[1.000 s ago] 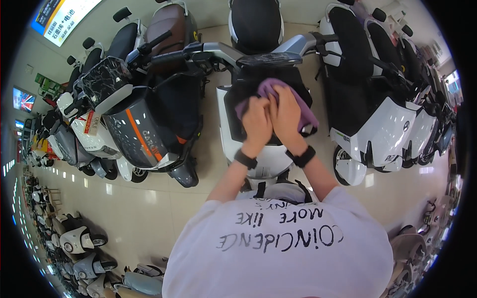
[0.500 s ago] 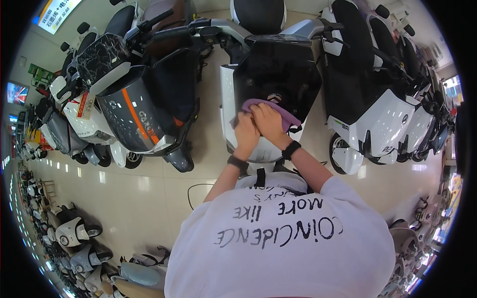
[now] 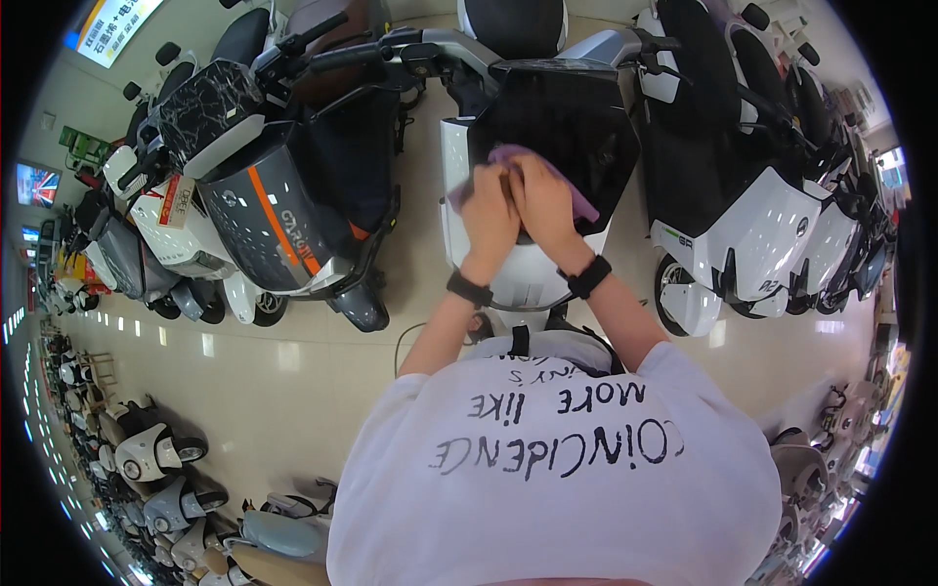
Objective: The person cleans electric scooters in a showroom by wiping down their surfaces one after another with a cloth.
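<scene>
fingers (image 3: pixel 528 170) of both hands (image 3: pixel 491 217) (image 3: pixel 545 210) hold purple cloth (image 3: pixel 584 204) against black panel (image 3: pixel 559 107)

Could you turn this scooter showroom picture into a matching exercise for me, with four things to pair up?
1. Cloth
2. Right wristband
3. Middle scooter's front panel
4. Neighbouring scooter at left

A. Dark grey and orange
B. Purple, under left hand and right hand
C. Glossy black, touching the cloth
D. Strapped around a wrist

Pairs: 1-B, 2-D, 3-C, 4-A
</scene>
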The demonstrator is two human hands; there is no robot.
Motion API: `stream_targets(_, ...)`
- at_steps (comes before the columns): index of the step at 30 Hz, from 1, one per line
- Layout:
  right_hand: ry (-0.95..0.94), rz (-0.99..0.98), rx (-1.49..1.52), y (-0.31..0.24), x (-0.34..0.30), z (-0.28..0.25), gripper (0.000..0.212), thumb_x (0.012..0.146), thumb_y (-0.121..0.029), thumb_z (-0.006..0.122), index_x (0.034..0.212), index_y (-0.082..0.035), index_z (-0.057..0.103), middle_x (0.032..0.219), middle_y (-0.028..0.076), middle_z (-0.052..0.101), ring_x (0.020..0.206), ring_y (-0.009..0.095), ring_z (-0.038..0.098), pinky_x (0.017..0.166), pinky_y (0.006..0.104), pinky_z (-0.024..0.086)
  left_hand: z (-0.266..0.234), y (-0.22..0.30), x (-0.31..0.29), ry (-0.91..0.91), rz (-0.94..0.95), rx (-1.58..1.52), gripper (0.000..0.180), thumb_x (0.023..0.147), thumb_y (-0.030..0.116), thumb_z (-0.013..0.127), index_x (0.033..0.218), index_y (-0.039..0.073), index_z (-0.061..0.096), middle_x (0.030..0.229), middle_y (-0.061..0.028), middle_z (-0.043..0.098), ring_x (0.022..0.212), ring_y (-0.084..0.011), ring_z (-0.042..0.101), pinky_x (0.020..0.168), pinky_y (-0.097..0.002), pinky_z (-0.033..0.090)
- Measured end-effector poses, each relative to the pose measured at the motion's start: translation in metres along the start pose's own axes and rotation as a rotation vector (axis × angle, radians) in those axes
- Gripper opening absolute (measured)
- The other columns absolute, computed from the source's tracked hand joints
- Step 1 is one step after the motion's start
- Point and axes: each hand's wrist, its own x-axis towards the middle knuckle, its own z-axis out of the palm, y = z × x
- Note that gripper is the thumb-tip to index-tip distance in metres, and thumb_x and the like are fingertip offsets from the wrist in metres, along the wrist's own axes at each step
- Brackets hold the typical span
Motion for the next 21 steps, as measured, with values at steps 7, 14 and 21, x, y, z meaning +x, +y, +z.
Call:
stream_targets(7, -0.158, -0.048, -0.024, 0.007, -0.033, 0.008, 0.013, 0.078, -0.011, 0.054, 0.089, -0.004, 0.053, 0.08, 0.014, 0.059, 0.066, 0.032, 0.057, 0.056, 0.036, 0.046, 0.005, -0.019, -0.042, -0.081, -0.176, -0.118, 0.017, 0.08, 0.003, 0.05, 0.096, 0.005, 0.045, 0.085, -0.0165, 0.052, 0.075, -0.0373, 0.054, 0.061, -0.0408, 0.043)
stream_targets(14, -0.004, -0.112, 0.106, -0.03, 0.02, -0.006, 0.013, 0.077, -0.009, 0.055, 0.088, -0.001, 0.055, 0.082, 0.017, 0.059, 0.071, 0.033, 0.057, 0.062, 0.0349, 0.046, -0.012, -0.002, 0.013, 0.179, -0.051, -0.081, 0.014, 0.081, 0.005, 0.048, 0.096, 0.005, 0.046, 0.087, -0.016, 0.055, 0.077, -0.035, 0.054, 0.065, -0.0392, 0.042)
stream_targets(21, -0.134, 0.014, 0.04, -0.011, -0.007, 0.004, 0.012, 0.078, -0.009, 0.053, 0.087, -0.004, 0.056, 0.082, 0.014, 0.06, 0.072, 0.031, 0.058, 0.062, 0.0351, 0.047, -0.003, -0.008, -0.02, 0.088, -0.07, -0.059, 0.014, 0.081, 0.005, 0.048, 0.094, 0.006, 0.044, 0.084, -0.0168, 0.054, 0.076, -0.0368, 0.054, 0.063, -0.0405, 0.042)
